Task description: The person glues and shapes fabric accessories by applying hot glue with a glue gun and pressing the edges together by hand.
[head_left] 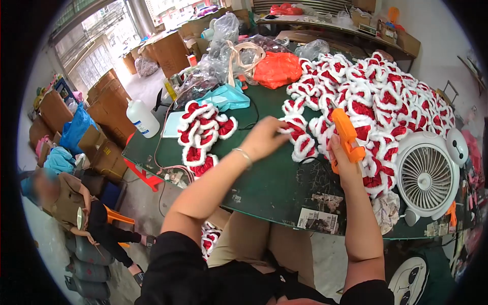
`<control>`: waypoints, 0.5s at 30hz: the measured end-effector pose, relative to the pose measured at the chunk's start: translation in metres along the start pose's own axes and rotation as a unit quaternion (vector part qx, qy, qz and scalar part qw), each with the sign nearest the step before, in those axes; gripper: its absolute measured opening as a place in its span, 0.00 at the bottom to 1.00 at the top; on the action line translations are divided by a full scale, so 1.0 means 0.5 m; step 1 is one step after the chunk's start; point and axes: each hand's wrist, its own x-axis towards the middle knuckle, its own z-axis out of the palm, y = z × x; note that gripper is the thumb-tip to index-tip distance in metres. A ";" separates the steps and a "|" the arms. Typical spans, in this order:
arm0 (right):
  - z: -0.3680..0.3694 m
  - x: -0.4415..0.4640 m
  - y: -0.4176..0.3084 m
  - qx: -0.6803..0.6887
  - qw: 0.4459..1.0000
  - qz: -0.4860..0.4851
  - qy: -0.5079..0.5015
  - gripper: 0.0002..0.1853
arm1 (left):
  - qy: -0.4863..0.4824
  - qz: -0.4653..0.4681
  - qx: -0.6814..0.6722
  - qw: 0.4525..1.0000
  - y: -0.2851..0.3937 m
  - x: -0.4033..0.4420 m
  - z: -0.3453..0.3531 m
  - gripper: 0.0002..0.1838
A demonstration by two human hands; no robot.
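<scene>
My left hand (265, 138) reaches over the green table, its fingertips closed at the edge of a red fabric piece with white fluffy trim (294, 127). Another such piece adjoins it just below. In my right hand (344, 163) is an orange glue gun (345, 133), its tip pointing up and away from me beside the big pile of red and white trimmed pieces (378, 96). Left of my left hand lies a smaller heap of the same pieces (202, 131).
A white fan (426, 175) stands at the right table edge. Plastic bags, a red bag (277, 70) and a blue bag (223, 96) lie at the back. A white bottle (142, 118) is at the left edge. Another person (76, 203) sits at left near cardboard boxes (108, 109).
</scene>
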 end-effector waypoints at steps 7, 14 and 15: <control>0.003 0.000 -0.018 0.040 0.999 0.019 0.020 0.11 | -0.019 -0.042 -0.050 0.998 0.003 0.029 0.162 0.15; 0.000 0.007 0.025 -0.031 0.999 -0.004 0.015 0.13 | 0.057 -0.100 -0.141 0.983 0.042 0.000 0.148 0.16; 0.001 0.005 0.025 -0.034 0.999 -0.005 0.015 0.13 | 0.088 -0.077 -0.136 0.984 0.036 0.001 0.150 0.15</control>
